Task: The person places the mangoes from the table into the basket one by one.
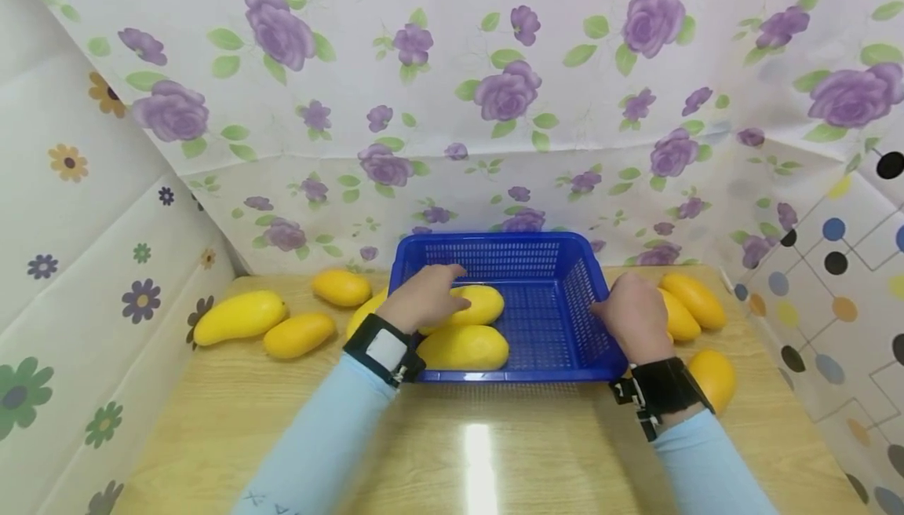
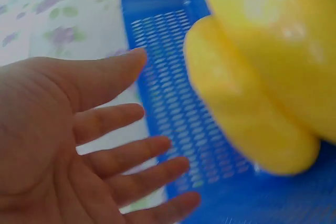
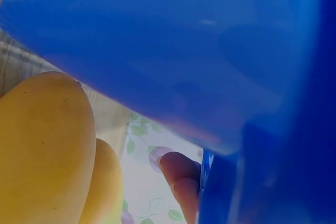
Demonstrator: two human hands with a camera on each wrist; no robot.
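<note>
A blue plastic basket (image 1: 537, 375) with perforated walls stands on the table, with two yellow mangoes (image 1: 463, 348) lying in its left half. My left hand (image 1: 422, 295) is over the basket's left side; in the left wrist view its fingers (image 2: 142, 156) are spread and hold nothing, beside the basket wall (image 2: 173, 98) and mangoes (image 2: 247, 103). With my right hand (image 1: 633, 317) I grip the basket's right rim, thumb toward the inside. In the right wrist view a fingertip (image 3: 181, 174) shows against the blue wall (image 3: 157, 40); the other fingers are hidden.
Left of the basket lie several mangoes: a long yellow one (image 1: 240, 317), two orange ones (image 1: 300, 335) and one partly behind my left wrist. More orange mangoes (image 1: 694, 301) lie at the right, one (image 1: 712, 380) beside my right wrist. Flowered sheeting (image 1: 452, 107) hangs close behind.
</note>
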